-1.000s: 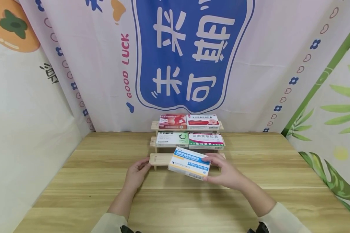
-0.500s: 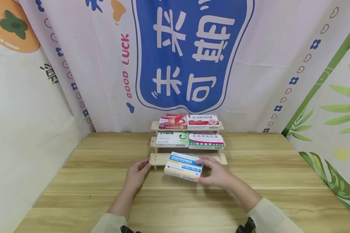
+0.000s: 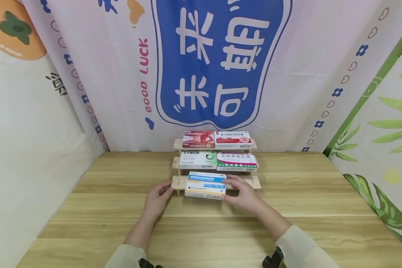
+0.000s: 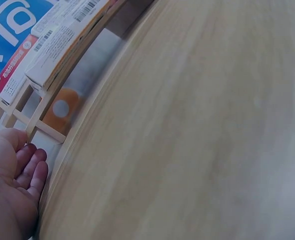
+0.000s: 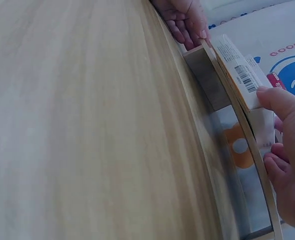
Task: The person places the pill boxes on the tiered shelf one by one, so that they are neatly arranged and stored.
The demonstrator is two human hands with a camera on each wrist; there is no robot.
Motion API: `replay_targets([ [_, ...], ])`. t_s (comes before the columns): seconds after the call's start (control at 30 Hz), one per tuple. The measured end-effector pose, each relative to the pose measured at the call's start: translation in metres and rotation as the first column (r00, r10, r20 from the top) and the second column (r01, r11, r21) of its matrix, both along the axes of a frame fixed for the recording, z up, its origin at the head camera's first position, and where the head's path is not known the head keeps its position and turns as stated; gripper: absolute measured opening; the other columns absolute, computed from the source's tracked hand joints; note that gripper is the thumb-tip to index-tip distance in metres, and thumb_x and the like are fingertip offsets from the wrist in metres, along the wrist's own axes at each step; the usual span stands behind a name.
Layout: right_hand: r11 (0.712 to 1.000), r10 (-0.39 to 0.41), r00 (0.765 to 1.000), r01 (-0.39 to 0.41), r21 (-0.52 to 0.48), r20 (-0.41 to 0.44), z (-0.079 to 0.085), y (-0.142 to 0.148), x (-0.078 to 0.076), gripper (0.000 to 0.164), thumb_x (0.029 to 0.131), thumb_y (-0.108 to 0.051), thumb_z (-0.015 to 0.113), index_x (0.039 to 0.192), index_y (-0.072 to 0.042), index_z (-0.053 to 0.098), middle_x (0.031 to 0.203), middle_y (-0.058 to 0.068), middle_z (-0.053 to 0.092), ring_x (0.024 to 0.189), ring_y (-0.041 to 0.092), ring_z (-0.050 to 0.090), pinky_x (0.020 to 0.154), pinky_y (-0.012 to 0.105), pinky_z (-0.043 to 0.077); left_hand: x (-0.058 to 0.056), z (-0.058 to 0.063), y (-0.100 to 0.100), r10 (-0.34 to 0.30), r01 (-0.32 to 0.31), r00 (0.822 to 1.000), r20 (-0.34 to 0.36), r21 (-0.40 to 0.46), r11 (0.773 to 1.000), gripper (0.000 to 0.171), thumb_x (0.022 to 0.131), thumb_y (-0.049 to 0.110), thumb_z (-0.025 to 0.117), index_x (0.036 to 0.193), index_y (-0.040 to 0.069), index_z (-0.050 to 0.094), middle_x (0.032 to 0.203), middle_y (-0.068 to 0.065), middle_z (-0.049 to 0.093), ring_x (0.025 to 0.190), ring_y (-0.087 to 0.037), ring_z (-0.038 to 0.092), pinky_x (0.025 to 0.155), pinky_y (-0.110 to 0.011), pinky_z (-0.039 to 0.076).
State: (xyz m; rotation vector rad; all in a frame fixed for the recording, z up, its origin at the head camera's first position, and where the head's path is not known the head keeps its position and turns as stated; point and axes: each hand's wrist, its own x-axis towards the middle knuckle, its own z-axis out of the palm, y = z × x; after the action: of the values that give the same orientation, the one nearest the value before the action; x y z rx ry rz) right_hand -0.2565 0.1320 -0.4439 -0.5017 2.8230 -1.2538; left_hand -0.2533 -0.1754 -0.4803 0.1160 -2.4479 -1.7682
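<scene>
In the head view, a blue-and-white medicine box (image 3: 206,185) with yellow stripes lies at the lowest tier of a wooden step rack (image 3: 252,182), left of its middle. My right hand (image 3: 242,193) pinches the box's right end between thumb and fingers; in the right wrist view the box (image 5: 237,67) appears to sit on the tier's board. The rack's left end is gripped by my left hand (image 3: 157,199), with the thumb (image 4: 15,137) against the wood in the left wrist view. Whether the box lies fully flat is hard to tell.
A white-and-green box (image 3: 197,160) and a white, pink-and-green box (image 3: 237,162) fill the middle tier. Above them stand a red box (image 3: 198,139) and a red-and-white box (image 3: 233,140). The wooden table (image 3: 201,238) meets a printed cloth (image 3: 120,111) behind the rack.
My right hand has moved the medicine box left and turned it straighter, from a tilted hold in front of the rack onto the lowest tier. My left hand has stayed put.
</scene>
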Motion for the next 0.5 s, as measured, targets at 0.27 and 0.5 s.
replay_targets([
  [0.27, 0.996, -0.086, 0.994, 0.085, -0.025, -0.060, -0.003, -0.011, 0.001, 0.041, 0.081, -0.031, 0.079, 0.119, -0.019, 0.069, 0.131, 0.002, 0.063, 0.125, 0.024, 0.057, 0.110, 0.046, 0.045, -0.001, 0.001, 0.000, 0.008, -0.008, 1.000, 0.001, 0.003, 1.000, 0.036, 0.096, 0.013, 0.061, 0.130, 0.003, 0.059, 0.134, -0.017, 0.061, 0.125, -0.032, 0.058, 0.108, -0.043, 0.047],
  [0.5, 0.997, -0.078, 0.990, 0.078, -0.002, -0.120, -0.007, -0.019, -0.002, 0.042, 0.083, -0.030, 0.077, 0.122, -0.016, 0.069, 0.130, 0.003, 0.065, 0.125, 0.025, 0.057, 0.109, 0.046, 0.046, -0.001, -0.001, -0.001, 0.011, -0.011, 1.000, 0.015, -0.013, 1.000, 0.037, 0.096, 0.014, 0.060, 0.131, 0.004, 0.058, 0.134, -0.017, 0.061, 0.126, -0.032, 0.058, 0.108, -0.044, 0.047],
])
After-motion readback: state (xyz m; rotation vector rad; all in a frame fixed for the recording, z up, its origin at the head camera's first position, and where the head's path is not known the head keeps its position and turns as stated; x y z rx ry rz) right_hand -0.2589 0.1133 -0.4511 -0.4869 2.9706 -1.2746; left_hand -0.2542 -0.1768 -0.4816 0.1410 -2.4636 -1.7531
